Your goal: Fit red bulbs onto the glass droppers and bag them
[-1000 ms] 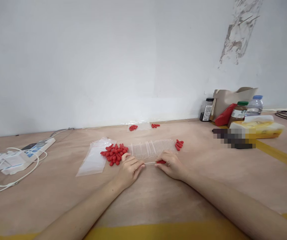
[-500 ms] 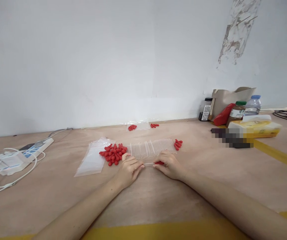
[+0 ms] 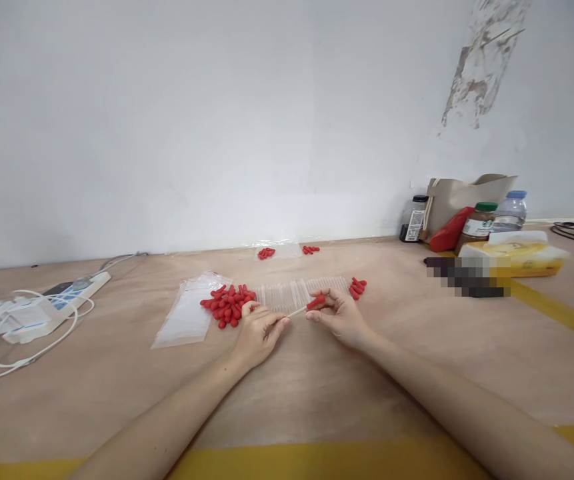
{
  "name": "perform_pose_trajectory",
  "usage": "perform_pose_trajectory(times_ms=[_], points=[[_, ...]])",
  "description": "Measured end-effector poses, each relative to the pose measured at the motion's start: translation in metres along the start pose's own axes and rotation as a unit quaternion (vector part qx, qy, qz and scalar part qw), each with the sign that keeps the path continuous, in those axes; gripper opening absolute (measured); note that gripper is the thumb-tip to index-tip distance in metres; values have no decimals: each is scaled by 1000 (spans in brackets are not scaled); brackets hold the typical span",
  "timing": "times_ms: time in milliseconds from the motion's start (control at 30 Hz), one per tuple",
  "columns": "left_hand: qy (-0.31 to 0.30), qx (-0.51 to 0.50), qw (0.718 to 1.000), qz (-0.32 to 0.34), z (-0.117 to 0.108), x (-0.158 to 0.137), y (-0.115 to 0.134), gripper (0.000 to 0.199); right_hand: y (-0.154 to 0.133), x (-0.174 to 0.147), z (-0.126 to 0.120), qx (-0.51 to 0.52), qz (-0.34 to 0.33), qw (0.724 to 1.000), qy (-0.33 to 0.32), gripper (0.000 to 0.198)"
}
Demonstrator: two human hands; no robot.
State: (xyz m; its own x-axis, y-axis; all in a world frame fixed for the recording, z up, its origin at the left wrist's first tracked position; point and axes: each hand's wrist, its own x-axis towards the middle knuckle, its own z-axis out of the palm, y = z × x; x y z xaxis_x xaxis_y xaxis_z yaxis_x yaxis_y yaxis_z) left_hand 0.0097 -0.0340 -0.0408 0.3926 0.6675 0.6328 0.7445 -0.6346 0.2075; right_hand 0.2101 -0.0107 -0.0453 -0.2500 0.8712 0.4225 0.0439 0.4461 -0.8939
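Note:
My left hand (image 3: 261, 333) pinches a thin clear glass tube (image 3: 295, 313) between thumb and fingers. On the tube's right end sits a red rubber bulb (image 3: 315, 303), tilted up to the right. Around that bulb, my right hand (image 3: 341, 319) has its thumb and fingers apart; the thumb lies below the bulb, the fingers above it. Behind both hands lies a row of clear glass tubes (image 3: 277, 297). A heap of red rubber bulbs (image 3: 227, 305) is just left of the row, and a few more red bulbs (image 3: 358, 287) lie at its right end.
Clear plastic bags (image 3: 184, 320) lie left of the heap. Near the wall are small bags with red pieces (image 3: 267, 253). At left stands a power strip (image 3: 61, 310) with white cables. A tissue pack (image 3: 511, 259), a jar (image 3: 477, 225) and a bottle (image 3: 511, 212) are at right.
My right thumb and fingers have spread from around the red bulb, which shows more now. The tube has tilted, its bulb end rising. My left hand keeps its pinch.

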Motion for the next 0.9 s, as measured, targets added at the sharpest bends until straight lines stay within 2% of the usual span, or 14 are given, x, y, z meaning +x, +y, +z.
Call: perform_pose_trajectory(times_ms=[100,267,367,467,533,600,667,900], points=[[-16,-19,999,-21,1,3,8,25,-2,-2,13,81,17,996,10,28],[-24,-38,999,-2,-1,3,18,24,-3,-4,25,91,10,996,20,29],[-17,-29,999,1,-3,2,16,19,-2,7,10,24,7,998,58,33],[-19,-9,1000,-7,-3,1,11,16,-1,27,-25,-127,17,987,101,29],[-25,2,1000,-8,-3,0,9,13,0,39,-49,-278,64,953,103,29],[-32,6,999,-1,-2,0,8,13,2,49,-66,-416,109,899,78,27],[-38,7,999,12,-2,1,9,12,6,55,-73,-491,138,858,61,26],[-48,7,999,18,-2,1,9,11,25,68,-65,-557,170,809,78,29]])
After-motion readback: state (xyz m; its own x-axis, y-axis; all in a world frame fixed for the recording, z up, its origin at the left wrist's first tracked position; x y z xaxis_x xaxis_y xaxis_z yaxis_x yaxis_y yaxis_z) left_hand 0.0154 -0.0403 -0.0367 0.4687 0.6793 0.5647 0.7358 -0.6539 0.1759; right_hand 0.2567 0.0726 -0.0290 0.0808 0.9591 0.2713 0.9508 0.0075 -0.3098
